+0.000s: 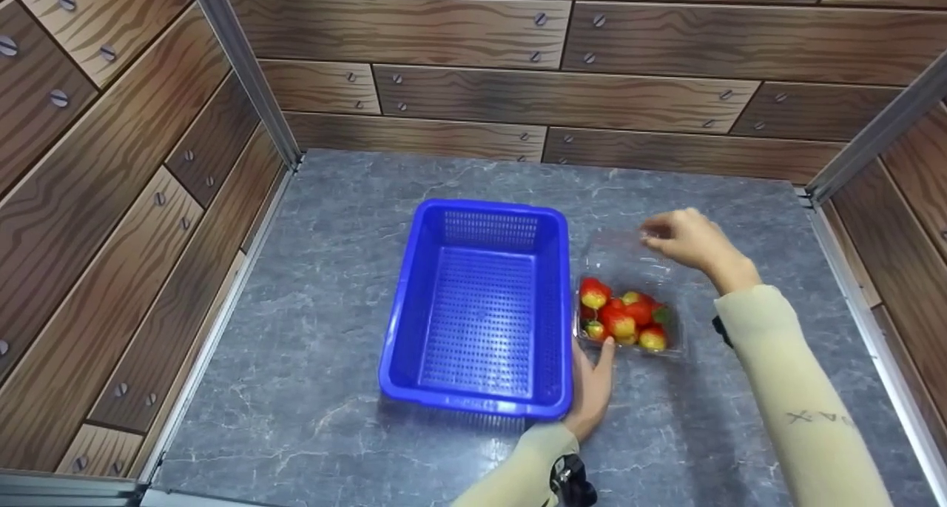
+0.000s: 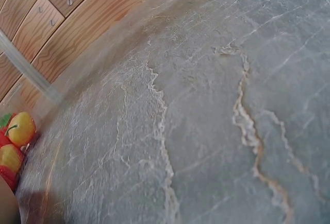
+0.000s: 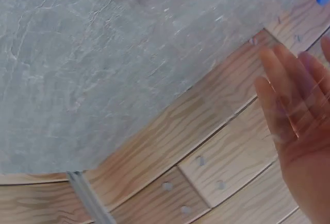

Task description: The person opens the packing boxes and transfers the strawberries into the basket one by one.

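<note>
A clear plastic box (image 1: 677, 344) holds several small red-and-yellow fruits (image 1: 620, 320), some with green leaves. Its transparent lid (image 1: 610, 255) is folded back toward the rear wall. At the box's front left corner is my left hand (image 1: 590, 390), thumb extended at the front edge and the other fingers partly hidden beside the basket. My right hand (image 1: 692, 242) hovers by the lid's right side; in the right wrist view its fingers look loosely straight, with nothing gripped. In the left wrist view, some fruits (image 2: 19, 130) show at the left edge.
A blue perforated basket (image 1: 477, 322) stands directly left of the box, nothing inside it. Both are on a grey marble-patterned floor (image 1: 311, 329). Wood-patterned walls (image 1: 473, 92) with metal corner posts (image 1: 244, 63) enclose the back and sides.
</note>
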### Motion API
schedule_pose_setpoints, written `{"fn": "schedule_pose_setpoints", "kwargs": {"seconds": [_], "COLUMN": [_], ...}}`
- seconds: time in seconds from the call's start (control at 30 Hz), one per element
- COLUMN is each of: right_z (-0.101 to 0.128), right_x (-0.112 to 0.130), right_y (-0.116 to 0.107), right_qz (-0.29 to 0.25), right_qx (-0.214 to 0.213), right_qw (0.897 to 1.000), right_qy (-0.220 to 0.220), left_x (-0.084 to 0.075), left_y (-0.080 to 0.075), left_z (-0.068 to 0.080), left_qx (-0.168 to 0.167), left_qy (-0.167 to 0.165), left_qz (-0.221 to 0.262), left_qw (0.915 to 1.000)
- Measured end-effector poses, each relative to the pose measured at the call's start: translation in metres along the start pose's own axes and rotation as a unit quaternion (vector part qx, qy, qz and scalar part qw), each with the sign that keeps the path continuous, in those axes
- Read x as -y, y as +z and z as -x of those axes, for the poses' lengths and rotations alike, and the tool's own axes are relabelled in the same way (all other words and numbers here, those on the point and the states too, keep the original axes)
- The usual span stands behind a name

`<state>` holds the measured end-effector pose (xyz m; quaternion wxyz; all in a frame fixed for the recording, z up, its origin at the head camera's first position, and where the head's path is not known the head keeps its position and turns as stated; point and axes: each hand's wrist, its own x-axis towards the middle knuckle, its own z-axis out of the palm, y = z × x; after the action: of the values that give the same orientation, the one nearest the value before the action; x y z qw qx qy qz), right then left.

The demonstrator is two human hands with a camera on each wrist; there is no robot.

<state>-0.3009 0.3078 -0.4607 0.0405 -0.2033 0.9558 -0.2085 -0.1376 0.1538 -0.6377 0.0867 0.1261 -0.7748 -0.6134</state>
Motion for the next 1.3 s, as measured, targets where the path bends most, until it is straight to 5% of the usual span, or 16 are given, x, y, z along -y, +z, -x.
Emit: {"fn": "schedule_pose_setpoints", "kwargs": {"seconds": [0.17,0.3,0.57,0.7,0.83,1.07,1.3], "right_z": [0.006,0.013,0.029,0.035,0.038,0.037,0.037], "right_x": [-0.021,-0.039,-0.065,-0.071,-0.071,-0.07,-0.074], "right_y": [-0.001,0.014,0.055,0.071,0.08,0.086,0.089], "right_qz": [-0.045,-0.145,-0.39,-0.443,-0.434,-0.376,-0.372], "right_qx": [-0.112,-0.171,-0.21,-0.206,-0.202,-0.19,-0.192], "right_qw": [0.992,0.972,0.888,0.861,0.863,0.888,0.887], "right_qy": [0.036,0.073,0.124,0.144,0.161,0.185,0.196], "left_x": [0.0,0.0,-0.002,-0.001,-0.002,-0.005,-0.014], "left_y": [0.0,0.001,0.002,0.0,-0.001,-0.002,-0.003], "left_z": [0.002,0.005,0.012,0.013,0.013,0.013,0.021], "left_qx": [-0.001,0.008,0.032,0.033,0.036,0.033,0.007], "left_qy": [0.003,-0.002,-0.021,-0.023,-0.033,-0.04,-0.011], "left_qz": [-0.004,0.005,0.025,0.014,0.012,0.014,0.043], "left_qw": [1.0,1.0,0.999,0.9991,0.9987,0.9985,0.999]}}
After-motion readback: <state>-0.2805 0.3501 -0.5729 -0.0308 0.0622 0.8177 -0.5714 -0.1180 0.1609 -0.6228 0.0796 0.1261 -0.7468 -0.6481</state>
